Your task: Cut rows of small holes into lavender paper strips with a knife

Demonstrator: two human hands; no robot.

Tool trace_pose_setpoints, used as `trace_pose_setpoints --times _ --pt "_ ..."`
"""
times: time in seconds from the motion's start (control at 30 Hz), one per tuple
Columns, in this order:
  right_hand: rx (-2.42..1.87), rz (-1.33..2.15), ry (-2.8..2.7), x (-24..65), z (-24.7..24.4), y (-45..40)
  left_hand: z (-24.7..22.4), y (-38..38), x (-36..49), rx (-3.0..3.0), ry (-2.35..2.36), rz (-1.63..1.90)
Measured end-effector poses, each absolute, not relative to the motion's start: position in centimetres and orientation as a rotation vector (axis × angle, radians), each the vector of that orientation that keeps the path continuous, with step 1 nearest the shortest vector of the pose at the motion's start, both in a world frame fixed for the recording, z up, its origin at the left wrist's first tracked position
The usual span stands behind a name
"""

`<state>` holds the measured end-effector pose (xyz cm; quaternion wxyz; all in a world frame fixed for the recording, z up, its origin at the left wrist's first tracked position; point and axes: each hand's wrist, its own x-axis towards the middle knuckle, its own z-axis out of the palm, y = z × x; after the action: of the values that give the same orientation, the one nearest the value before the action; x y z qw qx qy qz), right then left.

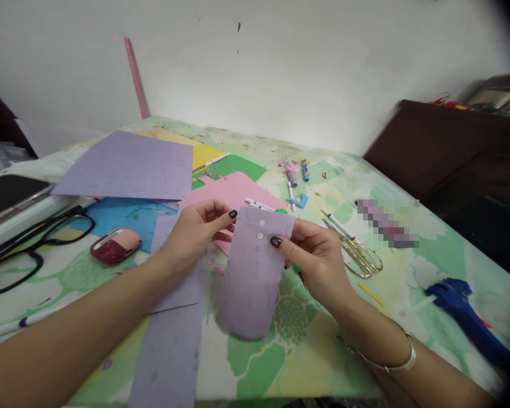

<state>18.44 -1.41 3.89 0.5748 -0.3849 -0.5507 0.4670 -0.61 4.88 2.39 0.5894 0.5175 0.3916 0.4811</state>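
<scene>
A curved strip of purple paper [253, 277] with small pale dots near its top stands up in front of me. My right hand [318, 255] pinches its upper right side, the thumb on the front face and the fingers behind. Beside its upper left edge is my left hand [199, 226], the thumb tip at the paper's edge and the fingers curled. Under my left forearm lies a long purple paper strip [165, 357]. Behind the hands is pink paper [238, 190] with white pens on it.
Purple [127, 164], green [238, 170] and blue [110, 215] sheets lie to the back and left. Black glasses [38, 255] and a pink case [117, 245] sit at left. Gold scissors [359, 258], a yellow strip [371, 294] and a blue tool [467, 317] lie at right.
</scene>
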Motion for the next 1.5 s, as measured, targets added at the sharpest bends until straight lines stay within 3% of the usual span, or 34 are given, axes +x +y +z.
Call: trace_pose_setpoints --times 0.37,1.5 --pt "-1.069 1.138 -1.386 18.6 3.4 -0.9 3.2 3.0 0.1 1.232 0.718 0.929" --pt "-1.076 1.118 -1.427 18.7 3.5 -0.9 3.1 3.3 0.0 1.113 0.77 0.952"
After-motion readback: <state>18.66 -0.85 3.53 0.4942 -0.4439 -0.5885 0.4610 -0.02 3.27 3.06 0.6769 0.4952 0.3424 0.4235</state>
